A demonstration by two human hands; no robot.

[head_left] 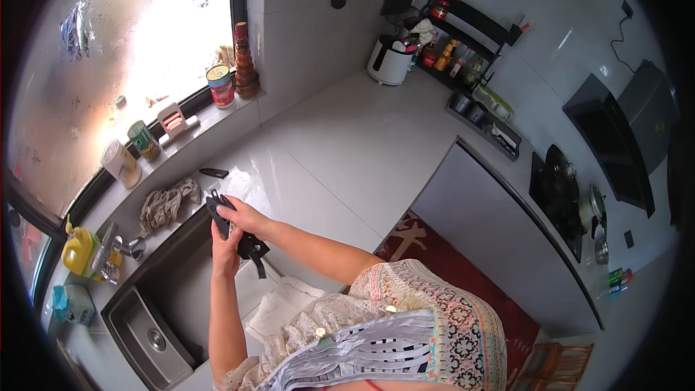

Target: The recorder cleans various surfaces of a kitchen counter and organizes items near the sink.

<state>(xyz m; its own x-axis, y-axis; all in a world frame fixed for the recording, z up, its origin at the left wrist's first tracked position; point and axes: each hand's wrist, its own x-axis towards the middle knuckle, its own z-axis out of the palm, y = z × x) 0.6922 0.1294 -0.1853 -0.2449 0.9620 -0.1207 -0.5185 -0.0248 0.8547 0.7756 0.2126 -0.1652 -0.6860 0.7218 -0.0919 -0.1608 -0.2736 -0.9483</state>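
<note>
My left hand point(224, 254) and my right hand point(244, 217) are together over the sink's upper edge. Both grip a black plastic kitchen tool point(255, 248), whose exact kind I cannot tell. One end, with a loop, sticks out beyond my right fingers; a wider end with a strap-like strip hangs beside my left wrist. My fingers cover its middle. On the counter beyond lies a small slim black piece point(213, 172), flat and apart from my hands. To its left is a crumpled grey-brown cloth point(168, 203).
Below my hands is a dark sink point(179, 277) with a faucet point(130, 247) and yellow detergent bottle point(81, 250) behind it. A white cloth point(285, 304) lies near me. Cans point(220, 87) and jars line the windowsill. A white utensil holder point(388, 62) stands in the corner.
</note>
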